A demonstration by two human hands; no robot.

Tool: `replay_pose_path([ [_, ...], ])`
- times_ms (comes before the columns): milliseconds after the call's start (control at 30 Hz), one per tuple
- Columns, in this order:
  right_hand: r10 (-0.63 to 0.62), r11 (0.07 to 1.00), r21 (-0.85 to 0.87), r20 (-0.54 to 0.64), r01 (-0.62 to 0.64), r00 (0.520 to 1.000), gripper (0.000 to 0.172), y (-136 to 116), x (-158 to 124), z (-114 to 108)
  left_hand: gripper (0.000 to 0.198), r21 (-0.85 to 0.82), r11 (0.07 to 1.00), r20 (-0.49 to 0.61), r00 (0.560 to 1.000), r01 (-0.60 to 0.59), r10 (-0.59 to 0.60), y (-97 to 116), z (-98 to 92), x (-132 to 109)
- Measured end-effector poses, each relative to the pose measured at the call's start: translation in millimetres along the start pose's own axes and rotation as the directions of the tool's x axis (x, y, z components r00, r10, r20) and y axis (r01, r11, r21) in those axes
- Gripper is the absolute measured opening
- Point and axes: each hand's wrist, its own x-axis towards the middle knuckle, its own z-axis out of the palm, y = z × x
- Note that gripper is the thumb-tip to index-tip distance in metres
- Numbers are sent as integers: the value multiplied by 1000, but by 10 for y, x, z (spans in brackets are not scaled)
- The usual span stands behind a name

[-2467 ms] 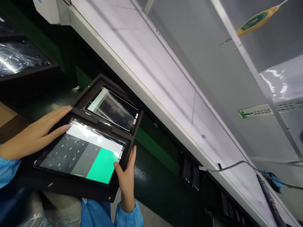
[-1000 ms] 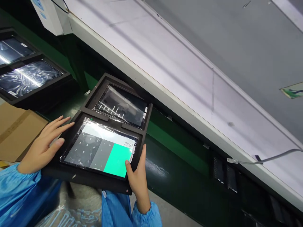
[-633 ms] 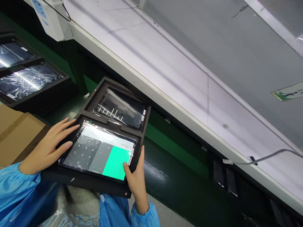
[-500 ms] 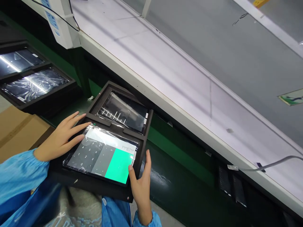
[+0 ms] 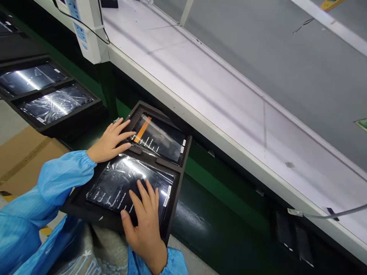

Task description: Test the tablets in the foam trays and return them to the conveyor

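Tablets side by side in your black tray, both lit, both under your hands

Near tablet [image 5: 114, 183] and far tablet [image 5: 164, 141] each lie in their own compartment of the tray [image 5: 178, 179], which rests on your lap against the green front of the white bench [image 5: 200, 110]. Both are in clear film and neither is lifted out. Both screens show a dark list of white lines, and only the far one carries an orange bar [image 5: 142, 130], so it looks a step ahead. Your right hand [image 5: 143, 225] lies flat on the near screen with its fingers [image 5: 139, 188] spread, gripping nothing. Your left hand [image 5: 110, 143] is just as open, fingertips [image 5: 127, 134] stretched to the far tablet's left edge — touching, not holding. A second tray [image 5: 71, 126] of wrapped tablets sits well apart to your left.
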Motion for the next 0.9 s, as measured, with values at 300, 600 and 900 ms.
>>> replay_pose_path([
  [300, -145, 988, -5, 280, 153, 949, 62, -124, 302, 121, 59, -173, 981, -58, 993, 88, -100, -57, -29, -157],
  [600, -242, 957, -167, -17, 236, 970, 27, -95, 109, 156, 61, -66, 994, -21, 996, 84, -85, -23, 24, -109],
  [900, 293, 949, 31, -453, -314, 842, 61, 488, 2, -412, 64, -40, 950, -79, 947, 309, -312, -146, -16, -546],
])
